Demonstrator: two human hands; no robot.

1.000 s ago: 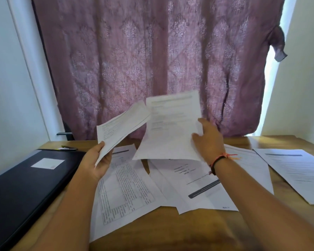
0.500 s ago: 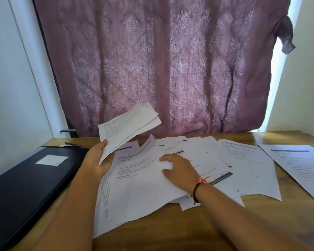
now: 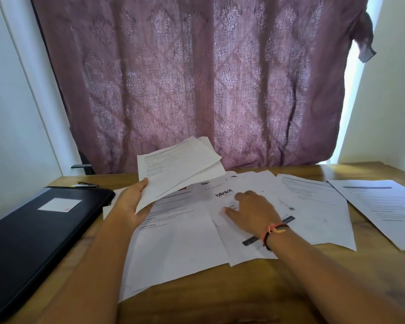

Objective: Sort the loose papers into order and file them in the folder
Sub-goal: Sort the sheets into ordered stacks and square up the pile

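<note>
Left hand (image 3: 136, 203) grips a raised sheaf (image 3: 178, 164) by its near corner. Right hand (image 3: 253, 212) rests flat, fingers relaxed, on the blinkit sheet (image 3: 220, 199), just right of the sheaf and nearer that hand. The folder (image 3: 33, 230) lies closed at far left.

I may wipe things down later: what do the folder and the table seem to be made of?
Folder: probably plastic or faux leather, black, low sheen, rounded edge. Table: wood or wood-look laminate, brown grain streaks, slight gloss; cannot tell which.
</note>
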